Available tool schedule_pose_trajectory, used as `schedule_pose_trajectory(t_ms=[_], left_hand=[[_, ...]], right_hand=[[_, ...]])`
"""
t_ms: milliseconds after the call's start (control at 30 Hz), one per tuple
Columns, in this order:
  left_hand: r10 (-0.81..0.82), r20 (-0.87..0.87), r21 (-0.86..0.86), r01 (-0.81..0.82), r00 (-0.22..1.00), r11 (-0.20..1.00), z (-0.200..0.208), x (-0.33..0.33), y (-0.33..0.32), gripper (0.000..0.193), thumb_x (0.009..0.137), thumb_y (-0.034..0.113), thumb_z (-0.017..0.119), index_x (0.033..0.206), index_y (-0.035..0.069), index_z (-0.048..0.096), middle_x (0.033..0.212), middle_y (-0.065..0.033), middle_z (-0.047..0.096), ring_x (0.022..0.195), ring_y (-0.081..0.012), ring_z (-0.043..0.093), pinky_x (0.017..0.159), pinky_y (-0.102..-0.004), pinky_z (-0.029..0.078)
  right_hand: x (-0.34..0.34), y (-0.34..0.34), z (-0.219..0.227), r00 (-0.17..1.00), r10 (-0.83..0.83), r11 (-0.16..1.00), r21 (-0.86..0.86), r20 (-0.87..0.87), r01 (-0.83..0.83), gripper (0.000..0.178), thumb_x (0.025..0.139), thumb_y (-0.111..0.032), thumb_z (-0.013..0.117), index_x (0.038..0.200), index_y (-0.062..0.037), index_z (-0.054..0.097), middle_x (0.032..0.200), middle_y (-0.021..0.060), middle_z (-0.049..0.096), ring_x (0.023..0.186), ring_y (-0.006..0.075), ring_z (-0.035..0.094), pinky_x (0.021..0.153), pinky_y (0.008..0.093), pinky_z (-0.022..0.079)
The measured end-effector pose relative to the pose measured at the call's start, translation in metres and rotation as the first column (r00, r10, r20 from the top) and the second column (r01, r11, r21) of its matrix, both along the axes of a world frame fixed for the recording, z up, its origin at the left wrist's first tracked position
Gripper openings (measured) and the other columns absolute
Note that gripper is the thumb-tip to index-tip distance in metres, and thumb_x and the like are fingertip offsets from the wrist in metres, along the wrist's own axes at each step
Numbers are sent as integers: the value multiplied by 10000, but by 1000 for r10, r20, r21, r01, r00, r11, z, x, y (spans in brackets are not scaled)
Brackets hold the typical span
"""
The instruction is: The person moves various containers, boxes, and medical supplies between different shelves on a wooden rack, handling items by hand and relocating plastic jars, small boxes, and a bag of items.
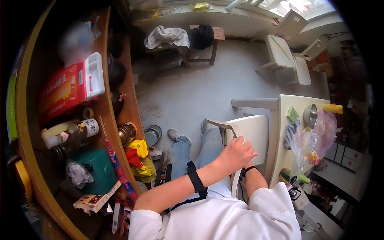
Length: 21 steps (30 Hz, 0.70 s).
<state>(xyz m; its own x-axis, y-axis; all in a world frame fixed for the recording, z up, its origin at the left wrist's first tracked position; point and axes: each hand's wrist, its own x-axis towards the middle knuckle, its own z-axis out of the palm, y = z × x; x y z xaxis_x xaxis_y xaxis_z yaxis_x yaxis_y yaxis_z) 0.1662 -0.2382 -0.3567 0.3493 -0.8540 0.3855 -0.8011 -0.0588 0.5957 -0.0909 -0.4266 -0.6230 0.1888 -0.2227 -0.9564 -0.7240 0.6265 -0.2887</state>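
Observation:
My left hand [237,152] reaches across my body and lies curled over my right hand [249,164], its fingers bent. Most of the right hand is hidden underneath, so its fingers do not show. A black strap [196,178] circles my left forearm and a dark band [250,169] my right wrist. Just beyond both hands is a white plastic chair [256,134] with an armrest. Whether either hand touches it, I cannot tell. No tool or object shows in the hands.
Left, a wooden shelf [105,80] holds a red box [66,86], bottles and a green container [96,170]. Right, a white table [286,108] carries a metal bowl [310,116] and plastic bags. Farther off stand a stool with cloths [168,37] and white chairs [280,52].

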Motion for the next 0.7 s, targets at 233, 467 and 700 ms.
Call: schedule_pose_trajectory(t_ms=[233, 467, 700], left_hand=[[24, -17, -80, -25, 1000, 997, -16, -22, -36, 332, 974, 361, 779, 768, 115, 697, 821, -24, 596, 867, -223, 602, 720, -345, 512], [19, -108, -39, -24, 994, 999, -28, -36, -91, 299, 976, 307, 778, 784, 92, 699, 789, -45, 608, 832, -234, 596, 736, -349, 514], [-73, -88, -37, 70, 993, 997, -21, -80, -192, 313, 1025, 310, 746, 817, 81, 702, 823, -48, 583, 848, -234, 575, 760, -350, 512]], right_hand=[[-34, -38, 4, 999, -34, 999, 21, -13, 35, 1133, 982, -967, 257, 1405, -5, 681, 1142, 83, 752, 1041, 202, 627, 952, 351, 460], [-74, -90, -14, 998, -59, 995, 78, -1, 59, 1124, 984, -965, 259, 1387, -11, 696, 1127, 81, 752, 1030, 200, 625, 942, 349, 459], [-98, -162, -32, 998, -55, 995, 85, -30, 58, 1108, 980, -966, 284, 1394, -24, 695, 1131, 88, 748, 1044, 205, 622, 954, 358, 457]])
